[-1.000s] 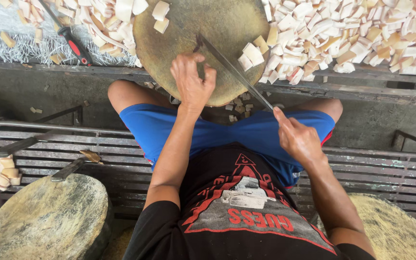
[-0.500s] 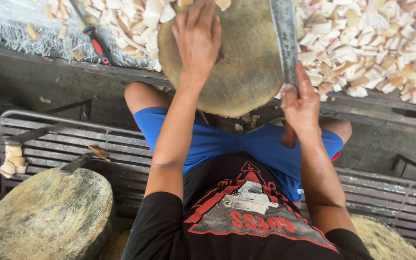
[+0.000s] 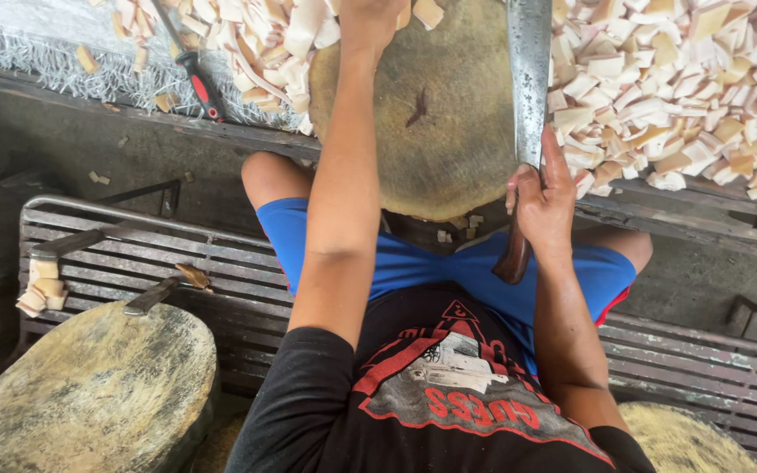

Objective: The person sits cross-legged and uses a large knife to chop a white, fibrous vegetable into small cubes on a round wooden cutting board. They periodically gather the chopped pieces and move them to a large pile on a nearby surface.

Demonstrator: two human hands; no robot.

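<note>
Round wooden block (image 3: 435,131) w/ right hand (image 3: 543,194) gripping cleaver (image 3: 527,79), left hand (image 3: 370,17) prob. on block.

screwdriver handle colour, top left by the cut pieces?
Red and black, seen in the head view: the screwdriver lies among the pale pieces.

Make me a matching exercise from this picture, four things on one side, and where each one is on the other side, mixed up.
Things:
1. cleaver
2. screwdriver
3. round chopping block
4. second round block

Places:
A. lower left, beside the metal bench
B. upper left, lying on the mesh
C. in the right hand, blade pointing away
D. straight ahead, under the left hand

Pairs: 1-C, 2-B, 3-D, 4-A
</note>
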